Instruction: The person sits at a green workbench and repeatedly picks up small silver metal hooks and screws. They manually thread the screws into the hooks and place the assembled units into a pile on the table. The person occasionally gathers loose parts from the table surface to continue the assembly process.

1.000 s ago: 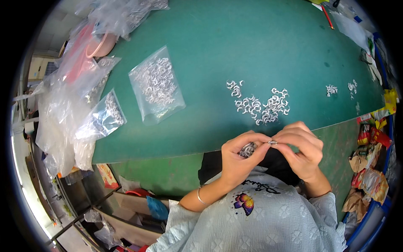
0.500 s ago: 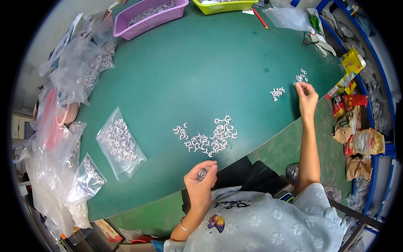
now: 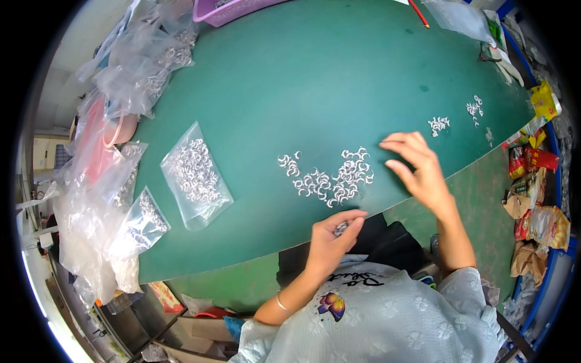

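Observation:
My left hand is curled round several small silver curved metal pieces at the table's near edge. Just beyond it lies a loose pile of the same crescent-shaped pieces on the green table. To the right of that pile my right hand hovers with thumb and fingers apart, nothing seen between them. Farther right sit two small groups of pieces, a nearer one and one by the right edge. A clear plastic bag full of such pieces lies flat on the left.
A smaller filled bag and a heap of clear plastic bags crowd the left side. At the back are a purple basket, a red pencil and a clear bag. Colourful packets line the right, past the table edge.
My right hand has moved left from the far right group to beside the main pile, its fingers spreading. My left hand stays closed round its pieces. The whole view has shifted.

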